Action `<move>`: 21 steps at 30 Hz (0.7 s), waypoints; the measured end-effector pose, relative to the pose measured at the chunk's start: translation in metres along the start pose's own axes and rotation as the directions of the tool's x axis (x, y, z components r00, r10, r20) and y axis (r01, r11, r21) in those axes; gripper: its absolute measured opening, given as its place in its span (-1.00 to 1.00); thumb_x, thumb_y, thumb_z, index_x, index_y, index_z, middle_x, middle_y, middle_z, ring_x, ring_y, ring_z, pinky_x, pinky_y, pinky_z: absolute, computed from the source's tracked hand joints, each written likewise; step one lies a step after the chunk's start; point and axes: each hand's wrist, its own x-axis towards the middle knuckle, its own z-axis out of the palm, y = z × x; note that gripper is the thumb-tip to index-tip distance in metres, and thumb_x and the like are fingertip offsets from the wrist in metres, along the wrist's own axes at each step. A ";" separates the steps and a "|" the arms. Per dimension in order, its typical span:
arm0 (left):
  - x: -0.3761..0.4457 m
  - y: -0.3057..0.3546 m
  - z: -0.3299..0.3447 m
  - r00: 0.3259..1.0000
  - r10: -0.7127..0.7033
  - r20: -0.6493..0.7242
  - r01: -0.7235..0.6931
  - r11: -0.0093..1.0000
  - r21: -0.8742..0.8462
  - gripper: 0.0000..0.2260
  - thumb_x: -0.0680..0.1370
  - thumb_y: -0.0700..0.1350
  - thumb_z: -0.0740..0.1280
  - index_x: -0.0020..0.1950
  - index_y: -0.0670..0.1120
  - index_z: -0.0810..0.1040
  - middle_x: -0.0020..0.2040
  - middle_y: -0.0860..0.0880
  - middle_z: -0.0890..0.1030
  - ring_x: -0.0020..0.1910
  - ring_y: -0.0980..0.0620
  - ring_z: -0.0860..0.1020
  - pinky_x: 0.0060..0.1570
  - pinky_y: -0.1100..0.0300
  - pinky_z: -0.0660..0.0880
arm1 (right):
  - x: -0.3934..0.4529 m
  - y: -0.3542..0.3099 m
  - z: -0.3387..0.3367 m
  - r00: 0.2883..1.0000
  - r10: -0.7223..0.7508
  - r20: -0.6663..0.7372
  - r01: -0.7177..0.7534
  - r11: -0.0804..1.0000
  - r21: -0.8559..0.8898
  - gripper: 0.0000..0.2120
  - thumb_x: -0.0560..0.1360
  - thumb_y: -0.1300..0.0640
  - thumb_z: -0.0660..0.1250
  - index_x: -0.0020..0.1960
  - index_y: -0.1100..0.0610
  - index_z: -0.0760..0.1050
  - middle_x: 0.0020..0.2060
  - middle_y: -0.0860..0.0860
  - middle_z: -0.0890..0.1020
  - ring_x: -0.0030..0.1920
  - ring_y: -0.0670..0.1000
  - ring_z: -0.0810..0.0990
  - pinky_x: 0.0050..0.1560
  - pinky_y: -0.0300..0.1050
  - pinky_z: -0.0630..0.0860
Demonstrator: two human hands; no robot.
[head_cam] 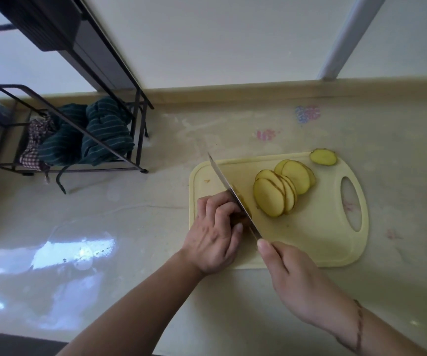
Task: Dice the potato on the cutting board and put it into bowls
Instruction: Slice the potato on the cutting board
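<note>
While the left hand [215, 228] curls over the unsliced potato end [240, 218] at centre frame, the right hand [288, 274] grips the knife [230, 192] handle, blade running diagonally from upper left to lower right, just right of the left fingertips. Cut slices [281, 191] lie right of the blade on the cutting board [317, 240].

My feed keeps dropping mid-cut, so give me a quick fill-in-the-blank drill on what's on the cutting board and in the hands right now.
1. The right hand grips the ____, whose blade crosses the yellow cutting board.
2. The left hand holds down the uncut potato piece on the blade's ____ side.
3. The fanned potato slices lie to the ____ of the blade.
4. The end slice with skin rests on the board's far ____.

Missing words: knife; left; right; edge
</note>
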 end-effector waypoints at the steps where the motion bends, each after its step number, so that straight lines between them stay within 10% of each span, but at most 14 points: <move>1: 0.001 0.000 -0.001 1.000 0.001 -0.002 -0.001 1.000 -0.004 -0.73 0.71 0.00 0.04 0.26 -0.17 0.32 0.26 -0.14 0.37 0.20 -0.15 0.41 0.31 0.10 0.25 | 0.007 0.001 0.003 1.000 -0.030 -0.008 0.030 1.000 0.000 -0.47 0.41 -0.39 -0.10 -0.37 0.03 0.29 -0.52 -0.06 0.40 -0.41 -0.08 0.35 -0.28 -0.10 0.30; 7: -0.002 0.002 -0.006 0.998 -0.051 0.029 0.051 0.998 -0.026 -0.71 0.72 0.05 0.06 0.29 -0.14 0.30 0.26 -0.10 0.33 0.20 -0.13 0.38 0.35 0.20 0.22 | 0.001 0.010 -0.021 0.986 0.122 0.115 -0.146 0.961 0.234 -0.49 0.48 -0.35 0.02 -0.31 0.09 0.28 -0.55 -0.04 0.30 -0.57 -0.12 0.22 -0.53 -0.27 0.15; 12: -0.007 0.003 -0.008 0.997 -0.076 0.020 0.077 0.996 -0.049 -0.72 0.70 0.04 0.18 0.29 -0.11 0.32 0.29 -0.10 0.35 0.29 -0.14 0.39 0.33 0.14 0.37 | 0.001 0.024 -0.053 0.875 0.272 0.400 -0.474 0.646 0.599 -0.49 0.46 -0.34 0.13 -0.24 0.13 0.32 -0.47 0.06 0.19 -0.56 -0.06 0.09 -0.56 -0.30 0.14; 21: -0.017 0.004 -0.010 0.998 -0.042 -0.035 0.042 0.999 -0.001 -0.70 0.59 -0.03 0.42 0.22 -0.09 0.41 0.25 -0.10 0.40 0.23 -0.21 0.44 0.26 0.00 0.47 | 0.010 0.046 -0.077 0.759 -0.094 0.644 -0.633 0.124 0.764 -0.49 0.55 -0.34 0.17 -0.14 0.14 0.38 -0.45 0.04 0.25 -0.58 -0.05 0.23 -0.56 -0.21 0.30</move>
